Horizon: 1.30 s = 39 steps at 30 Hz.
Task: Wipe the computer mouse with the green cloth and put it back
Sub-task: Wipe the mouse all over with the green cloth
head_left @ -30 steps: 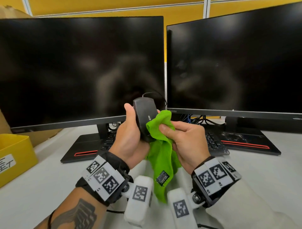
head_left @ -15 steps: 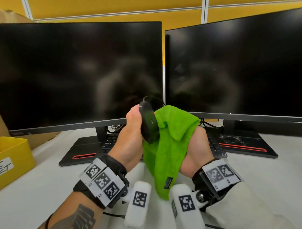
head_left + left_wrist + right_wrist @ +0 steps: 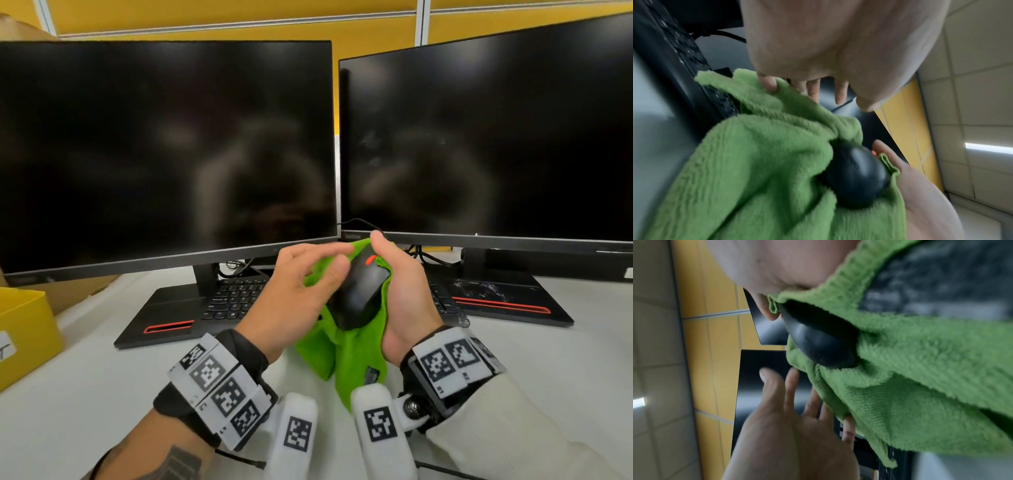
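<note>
While the right hand (image 3: 404, 301) cradles the computer mouse (image 3: 359, 294) in a nest of green cloth (image 3: 346, 356), fingers curled round both, the mouse sits top-up with its red wheel pointing to 12 o'clock — held in the air in front of the two dark monitors, well above the desk (image 3: 102, 394). Left hand (image 3: 298, 284) is at the mouse's 9 o'clock, fingers loose and spread, gripping nothing; in the left wrist view one fingertip seems to brush a cloth fold, tho the blur makes that uncertain.

Judging progress: wiping looks well along, poss. nearly done, since the mouse is wrapped on its underside and flanks w/ the top exposed. Left to do — any last pass over the top, then free the mouse from the cloth and set it back on the desk.
</note>
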Motion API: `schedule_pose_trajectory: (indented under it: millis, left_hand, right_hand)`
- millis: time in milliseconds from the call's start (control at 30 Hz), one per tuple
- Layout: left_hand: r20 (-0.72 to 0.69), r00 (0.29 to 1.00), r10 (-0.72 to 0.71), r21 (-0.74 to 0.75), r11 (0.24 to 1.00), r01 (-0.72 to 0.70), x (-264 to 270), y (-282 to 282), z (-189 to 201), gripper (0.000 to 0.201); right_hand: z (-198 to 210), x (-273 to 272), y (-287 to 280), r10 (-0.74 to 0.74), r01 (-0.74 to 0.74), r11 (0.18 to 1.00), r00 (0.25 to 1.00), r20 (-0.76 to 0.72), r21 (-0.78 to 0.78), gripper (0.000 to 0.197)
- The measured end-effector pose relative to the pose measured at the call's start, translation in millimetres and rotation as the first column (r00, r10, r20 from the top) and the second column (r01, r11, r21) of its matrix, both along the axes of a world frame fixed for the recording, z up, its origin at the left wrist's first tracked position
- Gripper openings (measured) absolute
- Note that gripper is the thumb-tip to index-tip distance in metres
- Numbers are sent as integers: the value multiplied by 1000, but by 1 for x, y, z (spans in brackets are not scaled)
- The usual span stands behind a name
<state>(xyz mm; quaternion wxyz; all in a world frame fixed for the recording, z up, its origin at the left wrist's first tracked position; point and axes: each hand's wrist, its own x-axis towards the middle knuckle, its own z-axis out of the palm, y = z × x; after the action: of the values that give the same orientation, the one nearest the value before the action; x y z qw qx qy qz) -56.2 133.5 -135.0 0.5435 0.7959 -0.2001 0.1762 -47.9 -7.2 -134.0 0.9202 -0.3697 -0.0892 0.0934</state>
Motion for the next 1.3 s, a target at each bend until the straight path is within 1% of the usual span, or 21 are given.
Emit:
schedule_pose_trajectory:
  millis: [33,100,167,267,333,367,400,467,500,600,667,733,800,867,900,967,1000,1067,1133,1233,1300]
  left_hand:
    - [-11,1000,20,-46,999,-21,2,0,2,44]
    - [-105,991,83,-80,993,-92,5,3,5,34]
    - [-229,967,110,32,994,-106,6,9,4,36]
    - [-368,924,103,231,973,-17,10,18,-1,75]
    - [-376,921,97,247,969,-1,12,21,-2,96]
    - [-375,924,81,211,977,0,12,22,-1,97]
    - [-375,925,57,148,989,-1,12,23,-1,91]
    - [-396,918,5,-31,999,-19,11,22,2,66]
    - [-425,905,-20,-119,992,-34,10,21,4,58]
    - [-512,853,-101,-304,950,-69,6,15,8,50]
    - [-523,826,-208,-408,913,-28,5,14,10,31]
    - [-481,813,-330,-413,902,121,2,12,10,25]
    - [-392,840,-376,-337,908,249,1,9,6,27]
    - [-277,923,-269,-187,957,223,0,5,2,16]
    - [-235,947,-219,-132,972,192,-1,1,0,17]
    - [-196,961,-196,-88,979,181,0,-5,-6,40]
    - [-189,963,-192,-57,981,185,0,-7,-8,46]
    - [-138,979,-149,14,988,153,-2,-13,-7,41]
    - [-88,992,-91,18,996,92,-2,-16,-6,34]
    - [-78,996,-41,50,998,45,-2,-17,0,41]
    - [-110,994,17,108,994,-5,-3,-14,6,45]
  right_hand:
    - [1,1,-2,-50,50,999,999,8,-10,63]
    - [7,-1,-9,-110,110,994,994,21,-22,55]
    - [13,-5,-15,-132,132,991,990,48,18,52]
    - [14,-3,-24,-197,196,980,980,41,16,63]
    - [14,-3,-27,-296,296,955,955,24,-19,62]
    - [14,-1,-28,-357,357,933,934,15,-44,54]
    - [15,0,-29,-418,417,906,909,9,-69,45]
    - [14,4,-30,-493,492,865,870,11,-94,33]
    - [12,7,-30,-505,503,858,863,10,-107,32]
    - [6,17,-27,-456,448,887,888,-64,-110,49]
    - [2,20,-23,-410,403,912,904,-121,-81,66]
    - [3,16,-19,-340,329,940,930,-139,-96,83]
    - [3,10,-17,-216,205,972,971,-102,-113,83]
    - [3,5,-12,-131,124,987,990,-56,-101,79]
    - [2,4,-8,-117,113,990,992,-48,-84,77]
    - [1,-2,4,-77,77,997,997,-16,-33,71]
    - [2,-4,10,-75,75,997,997,-14,-8,62]
    - [1,-5,17,-56,57,997,998,-17,51,49]
    - [0,-5,18,-22,21,994,1000,6,109,43]
    - [-3,-1,16,26,-30,992,999,35,126,46]
    - [-5,1,15,70,-76,993,995,70,88,59]
